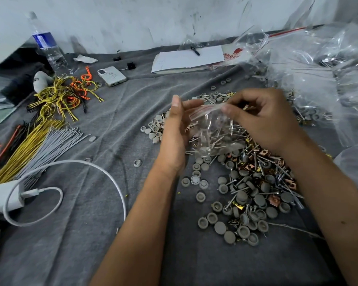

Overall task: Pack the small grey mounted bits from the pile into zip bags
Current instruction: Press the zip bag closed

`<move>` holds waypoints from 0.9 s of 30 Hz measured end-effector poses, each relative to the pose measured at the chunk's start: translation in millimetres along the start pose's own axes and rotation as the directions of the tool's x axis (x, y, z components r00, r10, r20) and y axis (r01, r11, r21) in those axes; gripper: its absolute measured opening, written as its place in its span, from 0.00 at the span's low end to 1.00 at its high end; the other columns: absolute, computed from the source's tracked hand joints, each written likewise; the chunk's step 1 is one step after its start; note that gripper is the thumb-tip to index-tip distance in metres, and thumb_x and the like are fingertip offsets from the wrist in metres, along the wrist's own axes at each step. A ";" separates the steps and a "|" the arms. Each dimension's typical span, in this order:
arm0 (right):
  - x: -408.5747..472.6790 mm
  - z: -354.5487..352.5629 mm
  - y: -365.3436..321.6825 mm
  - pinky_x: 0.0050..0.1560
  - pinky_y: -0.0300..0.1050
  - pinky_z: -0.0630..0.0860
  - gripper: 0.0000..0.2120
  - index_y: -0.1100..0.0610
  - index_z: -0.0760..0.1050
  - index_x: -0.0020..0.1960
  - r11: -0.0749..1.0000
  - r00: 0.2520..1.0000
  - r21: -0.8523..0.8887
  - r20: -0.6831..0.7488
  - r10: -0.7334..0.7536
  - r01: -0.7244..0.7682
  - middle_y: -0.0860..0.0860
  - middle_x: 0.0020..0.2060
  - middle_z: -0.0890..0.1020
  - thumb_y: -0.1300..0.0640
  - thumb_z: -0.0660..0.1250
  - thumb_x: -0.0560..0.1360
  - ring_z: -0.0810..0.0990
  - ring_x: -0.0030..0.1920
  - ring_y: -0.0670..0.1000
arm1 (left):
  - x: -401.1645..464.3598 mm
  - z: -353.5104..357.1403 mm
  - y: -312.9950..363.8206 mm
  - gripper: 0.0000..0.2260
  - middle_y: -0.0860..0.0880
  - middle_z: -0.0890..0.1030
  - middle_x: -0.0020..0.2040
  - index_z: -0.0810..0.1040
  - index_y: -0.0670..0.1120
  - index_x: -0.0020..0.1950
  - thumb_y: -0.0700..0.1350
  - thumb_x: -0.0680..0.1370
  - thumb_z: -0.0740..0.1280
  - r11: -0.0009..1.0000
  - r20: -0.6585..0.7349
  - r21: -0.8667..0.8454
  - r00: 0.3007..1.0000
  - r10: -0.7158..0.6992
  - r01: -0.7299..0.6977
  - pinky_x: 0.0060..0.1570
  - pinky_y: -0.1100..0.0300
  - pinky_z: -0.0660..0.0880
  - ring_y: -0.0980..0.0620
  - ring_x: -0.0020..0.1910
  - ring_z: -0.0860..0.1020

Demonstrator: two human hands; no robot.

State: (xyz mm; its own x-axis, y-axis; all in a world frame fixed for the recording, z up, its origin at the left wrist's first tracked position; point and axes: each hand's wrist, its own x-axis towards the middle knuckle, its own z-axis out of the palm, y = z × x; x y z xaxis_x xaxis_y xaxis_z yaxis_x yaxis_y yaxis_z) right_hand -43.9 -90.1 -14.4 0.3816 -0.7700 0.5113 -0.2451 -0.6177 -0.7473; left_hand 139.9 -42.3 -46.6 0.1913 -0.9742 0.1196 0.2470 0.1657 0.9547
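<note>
Nearest the camera, two bare forearms reach in over the grey cloth (95, 240) that covers the surface. Just beyond them the pile of grey mounted bits (244, 195) sprawls across the middle right of the surface, round grey caps mixed with screws and small copper-coloured clips, and a few loose caps have strayed off its left side. Up over the far half of that pile, both hands are on a small clear zip bag (213, 131). The left hand (174, 133) stands on edge with its fingers fairly straight against the bag's left side, thumb up by the red zip strip. The right hand (262, 118) has its fingers curled in, pinching the bag's mouth at the top right. Screws and grey bits are already visible through the plastic.

Over at the near left edge, a white charger block with a looping white cable (74, 182) lies on the cloth. Behind it are bundles of grey, yellow, black and orange ties (39, 145), then a tangle of yellow and orange wire loops (64, 96). Farther back sits a white phone (112, 75), a notepad (188, 59) with a pen on top, and a water bottle (48, 46) at the far left corner. Heaps of clear plastic bags (318, 65) fill the far right corner.
</note>
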 end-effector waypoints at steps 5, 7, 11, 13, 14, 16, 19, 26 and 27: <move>11.9 -5.7 -7.2 0.38 0.37 0.79 0.05 0.48 0.83 0.48 0.983 0.996 0.166 -0.035 0.086 -0.079 0.47 0.39 0.85 0.57 0.71 0.79 0.81 0.39 0.42 | -1.8 4.7 -0.4 0.23 0.38 0.84 0.61 0.79 0.54 0.66 0.64 0.82 0.54 0.999 0.221 0.022 0.974 -0.051 0.048 0.60 0.41 0.81 0.37 0.60 0.84; 15.9 -6.6 -8.2 0.37 0.42 0.80 0.05 0.49 0.83 0.47 0.971 0.991 0.211 -0.041 0.126 -0.115 0.49 0.40 0.84 0.58 0.71 0.80 0.82 0.40 0.46 | -0.5 3.7 -2.6 0.23 0.38 0.84 0.62 0.74 0.47 0.71 0.57 0.80 0.67 0.997 0.249 0.053 0.966 -0.071 0.060 0.56 0.43 0.81 0.36 0.59 0.84; 21.7 -12.4 -6.9 0.35 0.42 0.79 0.07 0.51 0.83 0.46 0.965 0.987 0.220 -0.050 0.155 -0.141 0.49 0.34 0.83 0.61 0.71 0.80 0.79 0.33 0.48 | 1.2 -0.4 -6.6 0.23 0.38 0.87 0.54 0.76 0.42 0.66 0.36 0.73 0.77 0.995 0.239 0.082 0.969 -0.070 0.051 0.43 0.51 0.84 0.38 0.49 0.87; 23.0 -16.2 -4.4 0.38 0.43 0.81 0.07 0.50 0.84 0.46 0.964 0.978 0.225 -0.118 0.173 -0.143 0.49 0.35 0.84 0.61 0.72 0.79 0.81 0.34 0.49 | 1.9 -0.5 -5.5 0.20 0.36 0.87 0.51 0.77 0.40 0.63 0.35 0.73 0.77 0.994 0.226 0.089 0.971 -0.082 0.063 0.40 0.53 0.84 0.37 0.47 0.87; 23.4 -17.1 -2.9 0.40 0.44 0.81 0.07 0.50 0.84 0.47 0.960 0.970 0.243 -0.163 0.182 -0.139 0.50 0.36 0.84 0.62 0.72 0.79 0.81 0.35 0.49 | 2.1 -0.6 -4.7 0.19 0.35 0.87 0.50 0.77 0.40 0.61 0.36 0.74 0.77 0.993 0.220 0.092 0.971 -0.096 0.077 0.39 0.54 0.84 0.38 0.46 0.87; 22.4 -15.1 0.0 0.40 0.46 0.81 0.06 0.52 0.84 0.48 0.949 0.957 0.295 -0.225 0.182 -0.111 0.52 0.38 0.84 0.63 0.72 0.78 0.80 0.35 0.51 | 2.1 -1.3 -4.4 0.17 0.35 0.87 0.48 0.77 0.40 0.60 0.37 0.74 0.78 0.989 0.229 0.123 0.968 -0.107 0.081 0.35 0.57 0.82 0.41 0.41 0.87; 18.5 -6.1 2.2 0.41 0.45 0.79 0.07 0.54 0.83 0.53 0.932 0.963 0.357 -0.227 0.146 -0.057 0.50 0.40 0.84 0.64 0.71 0.79 0.80 0.39 0.49 | -0.6 -1.0 -5.2 0.15 0.40 0.87 0.48 0.80 0.43 0.59 0.47 0.76 0.77 0.979 0.250 0.206 0.967 -0.058 0.005 0.38 0.56 0.80 0.46 0.41 0.86; 9.1 5.2 1.5 0.47 0.42 0.81 0.10 0.53 0.82 0.54 0.898 0.964 0.432 -0.264 0.037 0.084 0.46 0.43 0.86 0.65 0.74 0.76 0.83 0.45 0.48 | 0.5 3.9 1.3 0.08 0.45 0.87 0.48 0.87 0.47 0.54 0.47 0.81 0.70 0.949 -0.002 0.165 0.962 0.273 -0.269 0.52 0.44 0.80 0.45 0.48 0.83; 8.4 5.1 1.1 0.46 0.42 0.81 0.10 0.53 0.82 0.54 0.889 0.960 0.449 -0.277 0.038 0.095 0.47 0.43 0.87 0.64 0.74 0.76 0.84 0.44 0.48 | 0.9 2.7 2.7 0.07 0.48 0.87 0.46 0.87 0.47 0.54 0.45 0.82 0.69 0.921 -0.017 0.214 0.941 0.337 -0.326 0.50 0.48 0.79 0.50 0.46 0.82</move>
State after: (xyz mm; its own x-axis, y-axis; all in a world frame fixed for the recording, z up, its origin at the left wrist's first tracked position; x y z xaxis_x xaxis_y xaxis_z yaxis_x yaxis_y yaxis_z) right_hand -36.4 -96.4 -13.1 0.1105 -0.8068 0.5804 0.2181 -0.5501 -0.8061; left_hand 138.1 -43.1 -43.1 0.2796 -0.8584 0.4301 -0.0381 0.4377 0.8983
